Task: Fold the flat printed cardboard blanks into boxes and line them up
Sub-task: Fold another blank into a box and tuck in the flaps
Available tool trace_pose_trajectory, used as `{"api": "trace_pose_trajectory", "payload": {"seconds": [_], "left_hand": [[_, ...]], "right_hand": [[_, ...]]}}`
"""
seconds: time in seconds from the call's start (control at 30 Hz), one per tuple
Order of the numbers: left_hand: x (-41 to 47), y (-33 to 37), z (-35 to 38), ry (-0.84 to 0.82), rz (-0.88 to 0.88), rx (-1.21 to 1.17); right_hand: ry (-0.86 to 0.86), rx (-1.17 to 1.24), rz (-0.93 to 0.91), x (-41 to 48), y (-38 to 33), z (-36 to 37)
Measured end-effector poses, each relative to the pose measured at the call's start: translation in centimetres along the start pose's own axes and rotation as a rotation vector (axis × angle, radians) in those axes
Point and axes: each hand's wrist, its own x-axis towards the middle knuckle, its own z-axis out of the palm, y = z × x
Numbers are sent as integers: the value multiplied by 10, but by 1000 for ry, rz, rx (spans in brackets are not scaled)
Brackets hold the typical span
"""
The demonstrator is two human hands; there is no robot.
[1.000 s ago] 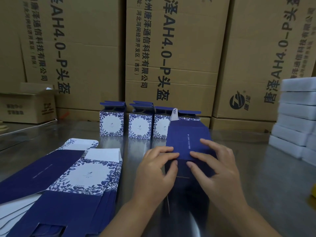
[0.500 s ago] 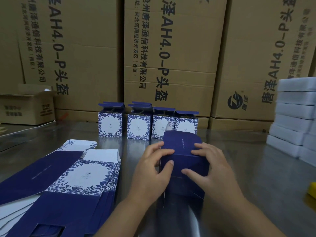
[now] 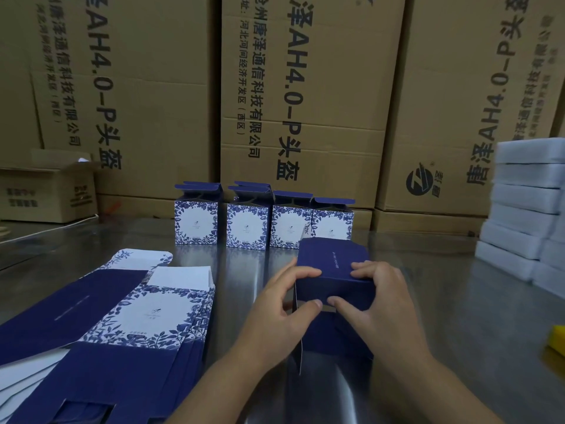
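Observation:
A dark blue cardboard box (image 3: 331, 270), partly folded, stands on the steel table in front of me. My left hand (image 3: 282, 313) grips its left side, thumb on the near face and fingers on top. My right hand (image 3: 379, 304) holds its right side, thumb pressing the near face. Behind it, several folded blue-and-white floral boxes (image 3: 247, 223) stand in a row with their top flaps up. A stack of flat printed blanks (image 3: 128, 322) lies to the left.
Large brown shipping cartons (image 3: 305, 102) wall off the back of the steel table (image 3: 458, 316). A small open carton (image 3: 49, 191) sits far left. White foam blocks (image 3: 526, 209) are stacked at the right, and a yellow object (image 3: 558, 339) shows at the right edge.
The flat blue blank has been squared up into a box shape. Both hands shifted from pressing its lower flap to gripping its two sides.

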Motion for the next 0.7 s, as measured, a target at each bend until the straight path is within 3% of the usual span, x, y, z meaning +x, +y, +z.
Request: {"api": "trace_pose_trajectory", "payload": {"seconds": [0.7], "left_hand": [[-4,-2,8,-11,28,21]], "right_hand": [[81,-54,-5,2,5,-1]]}}
